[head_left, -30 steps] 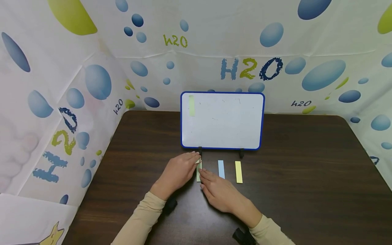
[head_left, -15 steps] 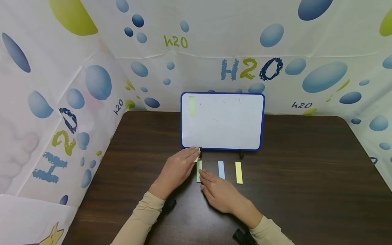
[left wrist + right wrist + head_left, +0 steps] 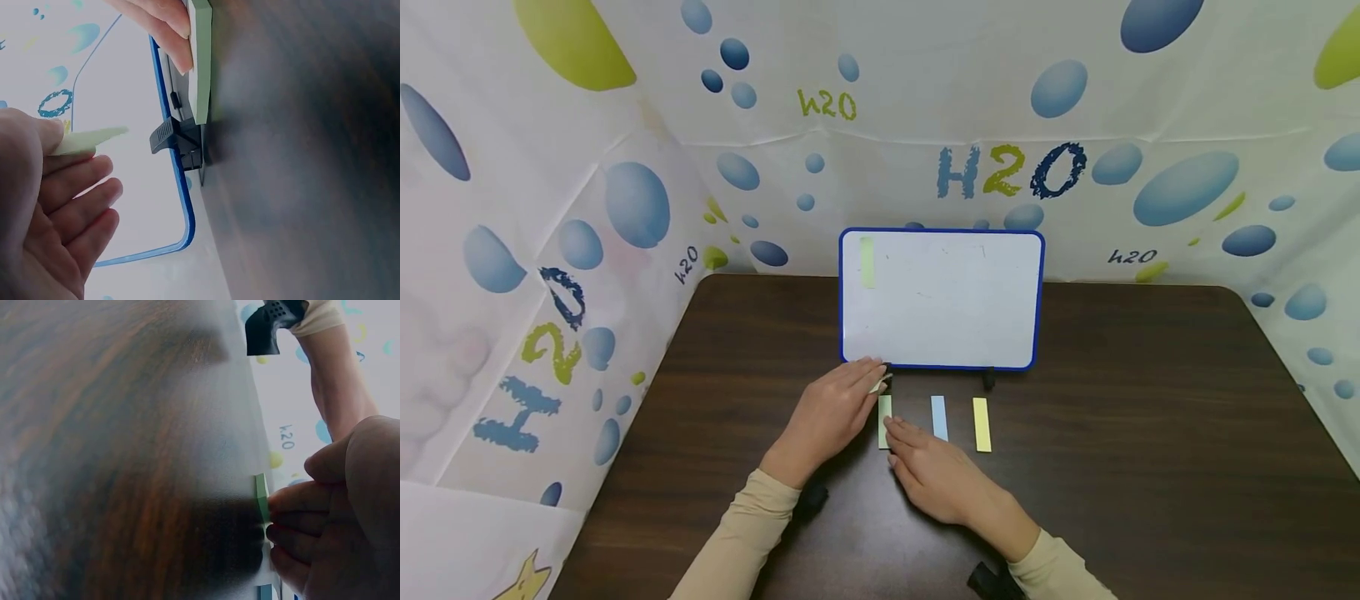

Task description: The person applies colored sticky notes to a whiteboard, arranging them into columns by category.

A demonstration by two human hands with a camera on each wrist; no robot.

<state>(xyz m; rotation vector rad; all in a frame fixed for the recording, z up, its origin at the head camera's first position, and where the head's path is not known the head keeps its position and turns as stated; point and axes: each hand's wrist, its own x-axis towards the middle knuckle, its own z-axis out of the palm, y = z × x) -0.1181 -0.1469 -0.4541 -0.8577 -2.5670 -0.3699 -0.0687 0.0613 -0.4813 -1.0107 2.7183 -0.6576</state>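
**A:** What is at the centre?

**B:** A pale green sticky-note strip (image 3: 87,140), pinched at one end by the person's left hand (image 3: 827,417). It is in the air, just in front of the lower left part of a whiteboard (image 3: 947,308).

**A:** How does the strip lie?

**B:** In the left wrist view its long axis runs out from the thumb, the free end pointing towards a black clip foot (image 3: 164,135) at the board's bottom edge. The board lies just beyond the hand, which is the nearer of the two to it.

**A:** How are the hands held?

**B:** The left thumb closes on the strip, with the other fingers loosely bent. The right hand (image 3: 945,479) grasps nothing: its fingers are nearly straight and close together, the tips touching a green sticky-note pad (image 3: 883,407).

**A:** What else is on the surface?

**B:** The green pad lies flat on a dark wood-grain table (image 3: 1150,417), its long side running towards the board. To its right are a blue pad (image 3: 938,417) and a yellow pad (image 3: 982,425), set apart and roughly parallel.

**A:** And beyond?

**B:** The blue-framed board stands upright; another green strip (image 3: 867,262) is upright in its upper left corner. Behind is a white backdrop (image 3: 910,108) printed with blue bubbles and "H2O".
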